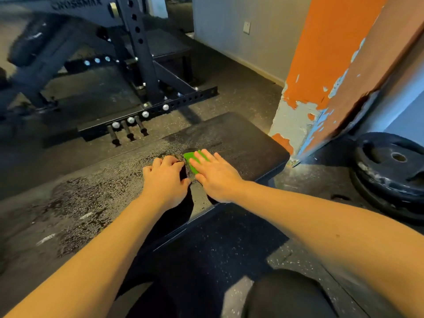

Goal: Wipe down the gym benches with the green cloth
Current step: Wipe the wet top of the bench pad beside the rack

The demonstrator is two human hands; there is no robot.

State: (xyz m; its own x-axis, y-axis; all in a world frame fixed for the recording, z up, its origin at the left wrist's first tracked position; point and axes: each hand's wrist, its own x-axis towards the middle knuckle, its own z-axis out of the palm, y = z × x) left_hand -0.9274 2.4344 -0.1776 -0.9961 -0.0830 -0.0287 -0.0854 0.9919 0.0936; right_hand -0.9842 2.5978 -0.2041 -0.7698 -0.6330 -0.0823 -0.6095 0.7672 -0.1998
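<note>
**Green cloth pressed flat on the black bench**

Head view: The bench (pixel 241 143) has a black, grainy pad with rounded corners. Part of its surface looks dull and scuffed. The green cloth (pixel 191 159) lies near the middle of the bench, a small, smooth, bright patch mostly hidden by fingers. The right hand (pixel 215 177) lies on it with straight, spread fingers, pressing down and gripping nothing. The left hand (pixel 165 180) rests on the bench just beside the cloth, knuckles up and fingers curled. Whether they pinch the cloth's edge I cannot tell.

Beyond the bench's far right corner rises a square pillar (pixel 321 65) with flaking orange paint. Right of the bench, round black weight plates (pixel 390 171) lie stacked on the speckled rubber floor (pixel 241 83). Beyond the bench stands a black steel rack (pixel 142 65) with punched holes.
</note>
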